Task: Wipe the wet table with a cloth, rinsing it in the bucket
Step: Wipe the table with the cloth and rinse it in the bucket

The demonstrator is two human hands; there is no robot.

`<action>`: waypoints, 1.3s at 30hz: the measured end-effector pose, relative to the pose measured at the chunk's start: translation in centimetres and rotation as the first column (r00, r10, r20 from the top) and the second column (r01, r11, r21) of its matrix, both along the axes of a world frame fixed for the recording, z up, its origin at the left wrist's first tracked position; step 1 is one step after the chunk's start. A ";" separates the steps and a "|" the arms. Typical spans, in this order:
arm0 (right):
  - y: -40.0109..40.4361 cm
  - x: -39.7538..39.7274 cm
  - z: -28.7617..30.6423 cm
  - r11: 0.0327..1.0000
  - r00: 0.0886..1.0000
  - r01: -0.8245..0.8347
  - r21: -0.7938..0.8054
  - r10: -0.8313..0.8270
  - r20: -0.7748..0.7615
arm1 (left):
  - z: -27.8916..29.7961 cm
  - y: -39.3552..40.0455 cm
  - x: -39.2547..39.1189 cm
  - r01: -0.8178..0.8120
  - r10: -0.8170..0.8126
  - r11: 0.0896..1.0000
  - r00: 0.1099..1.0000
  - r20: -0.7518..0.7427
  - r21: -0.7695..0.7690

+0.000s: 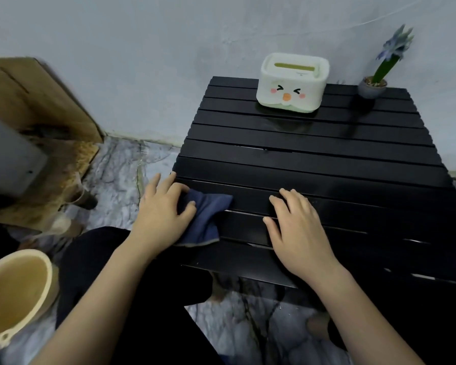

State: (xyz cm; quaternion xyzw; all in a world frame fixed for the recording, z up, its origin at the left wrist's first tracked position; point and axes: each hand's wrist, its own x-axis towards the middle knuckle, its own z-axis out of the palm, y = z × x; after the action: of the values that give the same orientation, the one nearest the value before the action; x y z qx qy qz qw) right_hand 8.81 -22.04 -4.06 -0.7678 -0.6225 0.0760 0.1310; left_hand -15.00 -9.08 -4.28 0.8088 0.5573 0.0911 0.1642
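My bucket (pixel 16 293), cream and open-mouthed, sits on the floor down behind my left hand (pixel 161 212), well apart from it. That hand lies on the blue cloth (pixel 206 217), fingers curled onto its left edge, pressing it to the black slatted table (pixel 327 159) at the near left corner. My right hand (pixel 298 227) rests flat just beside the cloth, fingers spread and straight. Well beyond my fingertips stand a white tissue box (pixel 292 83) and a small potted plant (pixel 374 85).
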 end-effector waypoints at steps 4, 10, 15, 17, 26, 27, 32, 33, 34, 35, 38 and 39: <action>0.0 0.0 -0.2 1.000 1.000 0.000 0.018 0.000 -0.004 | 1.4 0.4 0.0 0.028 -0.012 0.996 0.980 0.197 -0.081; -0.1 0.4 -0.1 1.000 1.000 -0.028 0.007 0.028 -0.002 | 5.5 -1.2 1.7 0.099 -0.081 0.995 0.875 0.478 -0.013; -0.1 0.6 0.0 0.999 0.999 -0.037 0.004 0.037 0.008 | 8.6 -3.1 3.4 0.271 -0.183 0.962 0.740 0.647 -0.038; -0.1 0.6 0.0 0.999 0.999 -0.039 -0.001 0.039 0.011 | 9.1 -3.3 3.2 0.294 -0.092 0.945 0.658 0.747 -0.143; 0.0 0.6 -0.4 0.999 0.999 -0.032 0.015 0.032 0.017 | 2.6 -4.0 -0.4 0.082 -0.083 0.986 0.996 0.005 0.149; 0.0 0.5 -0.5 0.999 0.999 -0.030 0.017 0.030 0.017 | 2.5 -4.7 0.3 0.109 -0.118 0.983 0.992 0.052 0.145; -0.1 0.5 -0.6 0.999 1.000 -0.028 0.026 0.028 0.007 | -0.2 -7.4 4.1 0.219 -0.207 0.971 0.970 -0.123 0.092; -0.1 0.6 -0.6 0.999 0.999 -0.031 0.023 0.031 0.007 | -0.7 -7.4 4.2 0.209 -0.191 0.974 0.966 -0.171 0.090; -0.1 0.7 -0.6 0.999 0.999 -0.034 0.020 0.034 0.009 | -1.1 -7.4 4.2 0.201 -0.179 0.975 0.964 -0.196 0.098; -0.1 0.7 -0.7 0.999 0.999 -0.038 0.018 0.038 0.011 | -1.3 -7.4 4.1 0.198 -0.173 0.974 0.963 -0.204 0.106; -0.1 0.7 -0.6 0.999 0.999 -0.041 0.020 0.041 0.010 | -1.4 -7.4 4.1 0.209 -0.185 0.971 0.965 -0.186 0.115; -0.1 0.7 -0.6 0.999 0.999 -0.041 0.021 0.040 0.006 | -1.3 -7.3 4.1 0.212 -0.190 0.971 0.965 -0.183 0.110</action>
State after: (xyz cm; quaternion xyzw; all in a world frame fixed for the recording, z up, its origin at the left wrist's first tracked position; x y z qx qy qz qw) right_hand 9.50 -22.16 -4.66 -0.7539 -0.6391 0.0699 0.1356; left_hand -10.90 -16.42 -5.59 0.8749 0.4773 0.0399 0.0716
